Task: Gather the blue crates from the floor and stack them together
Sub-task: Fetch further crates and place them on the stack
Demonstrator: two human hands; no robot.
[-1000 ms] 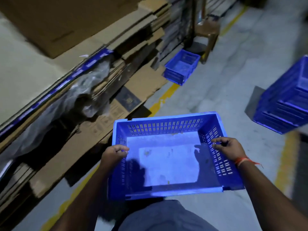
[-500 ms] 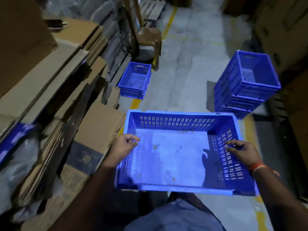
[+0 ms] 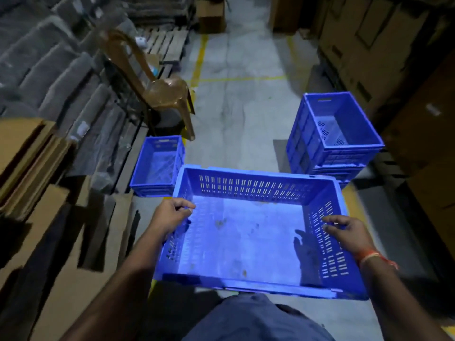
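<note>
Slotted blue plastic crate (image 3: 248,232) held at 6 o'clock, left hand (image 3: 170,215) and right hand (image 3: 349,232) fingers curled over its side rims. Crate stack (image 3: 332,136) at 2 o'clock, single floor crate (image 3: 157,166) at 10 o'clock beside glossy brown chair (image 3: 165,89).

Grey concrete floor (image 3: 246,114) running up the middle of the frame, marked with yellow painted lines (image 3: 200,60). At centre left, a single blue plastic crate (image 3: 157,166) standing directly on it, just beside the flattened brown cardboard sheets (image 3: 73,237) leaning at lower left. Behind that crate, a brown plastic chair (image 3: 157,87), upright. At centre right, a stack of blue plastic crates (image 3: 332,136), nested. Toward top centre, a wooden slatted pallet (image 3: 165,43) and a brown cardboard box (image 3: 211,13).
</note>
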